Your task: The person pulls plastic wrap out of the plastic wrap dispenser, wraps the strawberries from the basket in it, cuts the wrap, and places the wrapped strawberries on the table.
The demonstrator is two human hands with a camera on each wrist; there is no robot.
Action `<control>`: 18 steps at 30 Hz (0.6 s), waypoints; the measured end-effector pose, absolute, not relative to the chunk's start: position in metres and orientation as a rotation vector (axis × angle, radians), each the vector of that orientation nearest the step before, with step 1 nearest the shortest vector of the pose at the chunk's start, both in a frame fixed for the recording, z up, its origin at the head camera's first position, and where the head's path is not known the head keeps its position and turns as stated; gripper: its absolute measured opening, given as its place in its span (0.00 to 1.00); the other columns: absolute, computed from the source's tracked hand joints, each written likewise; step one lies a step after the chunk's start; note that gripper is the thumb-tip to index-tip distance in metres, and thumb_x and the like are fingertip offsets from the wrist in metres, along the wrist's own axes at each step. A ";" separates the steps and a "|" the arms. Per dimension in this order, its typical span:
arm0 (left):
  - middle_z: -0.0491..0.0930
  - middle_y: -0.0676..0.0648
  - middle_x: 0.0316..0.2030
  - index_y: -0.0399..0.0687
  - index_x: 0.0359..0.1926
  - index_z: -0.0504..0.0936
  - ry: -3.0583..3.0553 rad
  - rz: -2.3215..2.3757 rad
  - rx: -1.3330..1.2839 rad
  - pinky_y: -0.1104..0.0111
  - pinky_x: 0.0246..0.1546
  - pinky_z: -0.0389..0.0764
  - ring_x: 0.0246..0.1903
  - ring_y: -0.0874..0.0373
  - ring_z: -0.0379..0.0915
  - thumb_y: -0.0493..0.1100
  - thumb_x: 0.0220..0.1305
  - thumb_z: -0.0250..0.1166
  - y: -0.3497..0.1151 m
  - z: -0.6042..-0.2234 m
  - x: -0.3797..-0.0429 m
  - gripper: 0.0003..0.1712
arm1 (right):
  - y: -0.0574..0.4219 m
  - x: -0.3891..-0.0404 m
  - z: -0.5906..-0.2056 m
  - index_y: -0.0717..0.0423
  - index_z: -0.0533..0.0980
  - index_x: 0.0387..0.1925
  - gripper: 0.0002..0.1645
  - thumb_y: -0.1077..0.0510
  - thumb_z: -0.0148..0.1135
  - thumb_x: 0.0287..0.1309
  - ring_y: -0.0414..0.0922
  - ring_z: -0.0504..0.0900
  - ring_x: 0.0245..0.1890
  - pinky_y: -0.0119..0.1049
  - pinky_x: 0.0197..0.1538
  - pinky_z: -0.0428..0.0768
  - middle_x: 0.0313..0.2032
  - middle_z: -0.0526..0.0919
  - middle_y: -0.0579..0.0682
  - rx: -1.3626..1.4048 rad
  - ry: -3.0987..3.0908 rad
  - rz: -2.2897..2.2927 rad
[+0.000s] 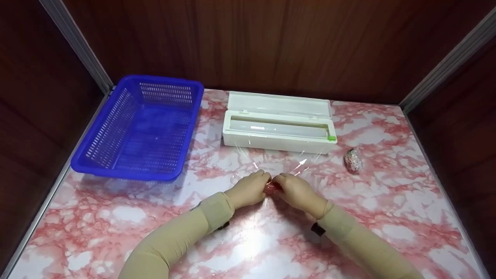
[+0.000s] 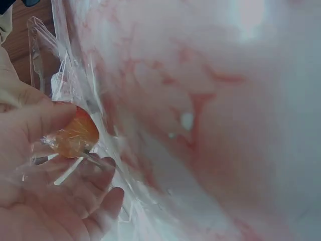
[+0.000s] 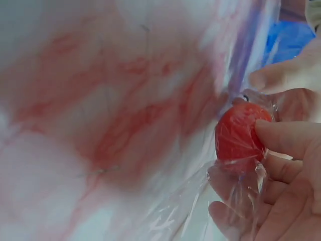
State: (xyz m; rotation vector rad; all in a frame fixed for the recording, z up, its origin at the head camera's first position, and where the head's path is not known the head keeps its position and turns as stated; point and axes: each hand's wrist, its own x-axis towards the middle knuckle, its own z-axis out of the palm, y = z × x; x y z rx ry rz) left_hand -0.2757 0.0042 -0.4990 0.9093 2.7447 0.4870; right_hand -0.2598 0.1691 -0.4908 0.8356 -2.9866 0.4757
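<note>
Both hands meet at a small red-orange apple, which is partly covered in clear plastic wrap. My left hand has its thumb over one side of the apple, with the fingers underneath, in the left wrist view. From the other side, my right hand pinches it between thumb and fingers through the wrap. The film stretches from the hands back to a white wrap dispenser, whose lid stands open above the roll.
A blue perforated basket stands at the back left. Right of the dispenser lies a small film-wrapped bundle. Dark wooden panels enclose the back and sides of the red-and-white marbled table.
</note>
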 end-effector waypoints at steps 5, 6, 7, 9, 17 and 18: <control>0.72 0.48 0.36 0.46 0.45 0.72 2.724 0.552 0.903 0.69 0.31 0.75 0.33 0.58 0.71 0.36 0.49 0.58 0.002 -0.499 -0.279 0.18 | 0.171 -0.265 -0.489 0.54 0.76 0.33 0.09 0.60 0.62 0.45 0.42 0.77 0.30 0.35 0.37 0.77 0.29 0.78 0.46 0.840 -3.047 0.563; 0.72 0.48 0.36 0.46 0.45 0.72 2.720 0.560 0.898 0.69 0.31 0.75 0.32 0.58 0.71 0.36 0.50 0.57 0.001 -0.498 -0.280 0.18 | 0.172 -0.266 -0.489 0.55 0.76 0.33 0.09 0.60 0.61 0.45 0.42 0.77 0.31 0.35 0.38 0.77 0.30 0.78 0.46 0.843 -3.060 0.586; 0.72 0.48 0.35 0.46 0.45 0.73 2.716 0.565 0.895 0.70 0.31 0.75 0.31 0.58 0.71 0.36 0.51 0.56 0.001 -0.498 -0.280 0.17 | 0.172 -0.268 -0.489 0.55 0.76 0.34 0.10 0.60 0.60 0.46 0.42 0.78 0.33 0.35 0.39 0.77 0.31 0.78 0.46 0.843 -3.076 0.610; 0.72 0.49 0.34 0.46 0.45 0.74 2.710 0.567 0.884 0.70 0.30 0.75 0.30 0.59 0.71 0.36 0.54 0.54 0.001 -0.498 -0.281 0.15 | 0.174 -0.271 -0.490 0.56 0.75 0.35 0.10 0.61 0.59 0.47 0.43 0.78 0.34 0.36 0.41 0.77 0.32 0.78 0.48 0.862 -3.096 0.660; 0.77 0.47 0.40 0.44 0.46 0.76 2.670 0.577 0.828 0.66 0.41 0.77 0.39 0.55 0.75 0.36 0.57 0.50 -0.004 -0.494 -0.288 0.15 | 0.180 -0.283 -0.493 0.57 0.75 0.37 0.10 0.60 0.58 0.50 0.45 0.76 0.39 0.39 0.45 0.75 0.36 0.78 0.50 0.906 -3.157 0.864; 0.77 0.46 0.42 0.44 0.45 0.76 2.667 0.597 0.817 0.65 0.44 0.76 0.41 0.54 0.75 0.36 0.57 0.51 -0.006 -0.493 -0.289 0.15 | 0.180 -0.284 -0.493 0.57 0.75 0.38 0.10 0.61 0.58 0.50 0.45 0.76 0.39 0.39 0.45 0.75 0.36 0.78 0.50 0.897 -3.168 0.879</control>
